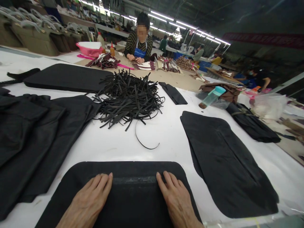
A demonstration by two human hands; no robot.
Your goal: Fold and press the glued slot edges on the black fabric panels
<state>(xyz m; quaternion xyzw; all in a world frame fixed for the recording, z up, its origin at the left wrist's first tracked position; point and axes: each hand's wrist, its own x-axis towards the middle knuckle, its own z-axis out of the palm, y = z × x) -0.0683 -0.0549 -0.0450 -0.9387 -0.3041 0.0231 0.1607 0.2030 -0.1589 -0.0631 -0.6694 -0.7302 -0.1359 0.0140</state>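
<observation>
In front of me lies a flat black panel (pixel 133 202) with rounded corners, its near edge cut off by the frame. A shiny, greyish strip (pixel 135 180) runs across it between my hands. My left hand (pixel 91 193) rests flat on the panel's left part, fingers stretched forward. On the right part, my right hand (pixel 174 196) lies with its fingers spread a little. Both hands press on the surface and grip nothing. Beyond the panel, a single thin black strip (pixel 147 146) curls on the white tabletop (pixel 114 139).
A heap of narrow black strips (pixel 130 98) is ahead. Black pieces (pixel 47 126) overlap at left, near a thick black slab (pixel 68 77). To the right lie stacked black panels (pixel 225 164) and a turquoise-capped bottle (pixel 212 96). Opposite sits a co-worker (pixel 140 41) handling small pieces.
</observation>
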